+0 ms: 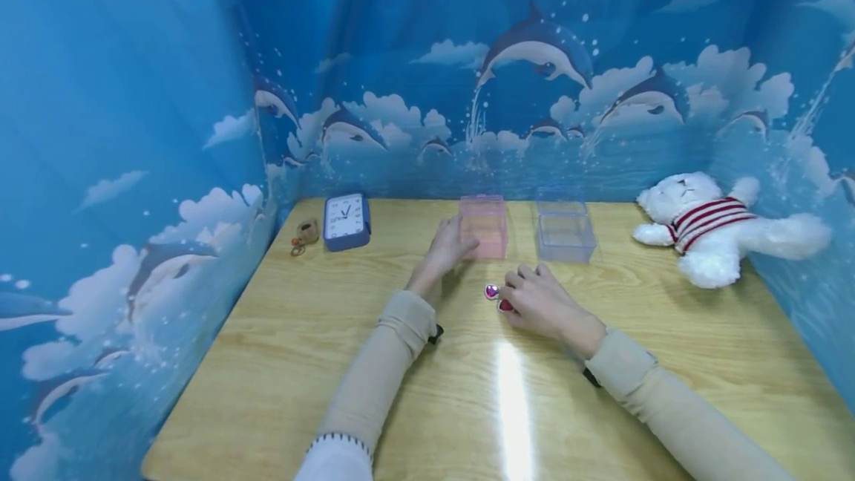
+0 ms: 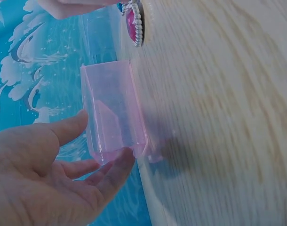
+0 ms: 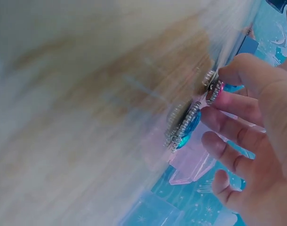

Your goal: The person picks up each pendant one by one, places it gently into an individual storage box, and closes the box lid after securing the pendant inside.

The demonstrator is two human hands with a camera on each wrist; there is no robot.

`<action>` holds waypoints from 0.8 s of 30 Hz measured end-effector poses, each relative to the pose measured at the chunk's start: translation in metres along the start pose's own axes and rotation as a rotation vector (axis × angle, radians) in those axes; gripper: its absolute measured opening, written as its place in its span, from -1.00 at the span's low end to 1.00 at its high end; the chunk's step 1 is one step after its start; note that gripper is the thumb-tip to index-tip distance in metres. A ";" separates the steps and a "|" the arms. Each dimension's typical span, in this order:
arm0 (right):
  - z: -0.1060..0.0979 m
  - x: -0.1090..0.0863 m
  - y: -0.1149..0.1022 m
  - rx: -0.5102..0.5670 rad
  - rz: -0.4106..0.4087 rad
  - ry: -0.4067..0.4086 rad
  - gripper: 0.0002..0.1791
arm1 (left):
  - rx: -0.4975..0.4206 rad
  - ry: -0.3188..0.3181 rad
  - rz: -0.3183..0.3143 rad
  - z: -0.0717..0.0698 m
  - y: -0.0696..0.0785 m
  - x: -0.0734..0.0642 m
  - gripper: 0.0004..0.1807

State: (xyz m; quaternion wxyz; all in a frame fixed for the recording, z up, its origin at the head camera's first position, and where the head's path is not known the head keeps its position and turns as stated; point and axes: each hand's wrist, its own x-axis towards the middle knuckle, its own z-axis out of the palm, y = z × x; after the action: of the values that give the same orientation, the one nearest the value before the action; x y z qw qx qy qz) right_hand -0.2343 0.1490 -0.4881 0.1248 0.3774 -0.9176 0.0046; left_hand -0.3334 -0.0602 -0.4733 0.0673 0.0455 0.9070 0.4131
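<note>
A pink see-through box [image 1: 484, 227] stands on the wooden table. Fingers and thumb of my left hand [image 1: 446, 247] touch its left side; the left wrist view shows them loosely spread against one end of the box [image 2: 110, 108]. To the right of the box's front, my right hand [image 1: 539, 301] pinches a red-pink gem [image 3: 215, 89] with a silver beaded rim between thumb and index finger. Beside it on the table lies another gem [image 1: 491, 291], pink-purple from above but blue-green in the right wrist view, also silver-rimmed. The other right-hand fingers are loosely bent.
A clear, bluish box [image 1: 565, 236] stands right of the pink one. At the back left are a blue clock [image 1: 346, 222] and a small brown keychain item [image 1: 307, 231]. A white plush bear [image 1: 721, 232] in a striped top lies at the right. Dolphin-printed curtains [image 1: 534, 58] surround the table.
</note>
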 end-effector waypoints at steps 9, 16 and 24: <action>-0.013 0.003 0.007 0.104 0.009 0.004 -0.73 | 0.000 0.015 -0.024 0.002 0.003 0.000 -0.14; -0.020 0.012 0.019 0.171 0.046 0.048 -0.64 | -0.040 0.018 -0.024 0.003 0.000 0.001 -0.13; -0.021 0.025 0.034 0.294 0.100 0.093 -0.62 | -0.081 0.034 -0.029 0.004 -0.002 0.003 -0.14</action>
State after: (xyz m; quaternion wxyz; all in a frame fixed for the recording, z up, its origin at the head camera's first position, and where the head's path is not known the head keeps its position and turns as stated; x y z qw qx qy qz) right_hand -0.2700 0.1581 -0.4595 0.1104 0.3448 -0.9179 0.1624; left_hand -0.3360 -0.0578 -0.4777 0.0593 0.0227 0.8912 0.4491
